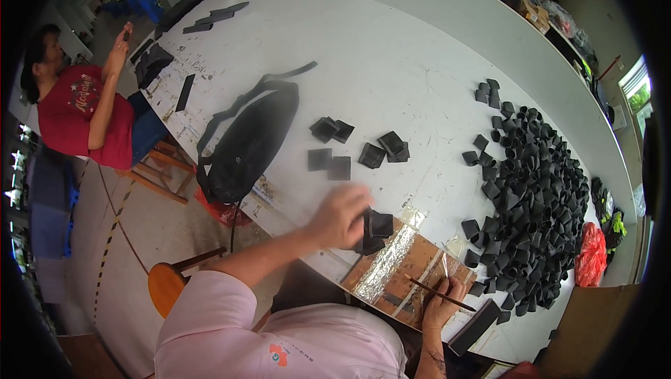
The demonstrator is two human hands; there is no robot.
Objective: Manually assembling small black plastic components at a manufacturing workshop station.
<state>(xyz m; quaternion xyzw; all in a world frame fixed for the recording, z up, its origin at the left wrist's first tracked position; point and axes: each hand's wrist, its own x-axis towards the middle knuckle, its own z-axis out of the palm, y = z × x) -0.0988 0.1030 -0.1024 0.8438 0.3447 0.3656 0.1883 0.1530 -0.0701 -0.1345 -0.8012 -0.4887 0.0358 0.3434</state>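
Observation:
My left hand [342,217] is smeared by motion over the table's near edge, beside a small stack of black fabric squares [381,224]. Whether its fingers hold anything cannot be made out. Down at the right, my right hand [443,302] has its fingers curled around a thin dark brown stick [461,304], which slants across a brown board [423,260]. Shiny clear tape strips [383,261] run over that board. Past my left hand, more black squares lie in small groups [330,162], [383,150].
A large heap of black folded fabric loops [535,204] covers the table's right side. A black bag with a strap [251,141] lies left of centre. Another person in a red shirt [87,110] sits at the far left. A wooden stool [166,288] stands by the table.

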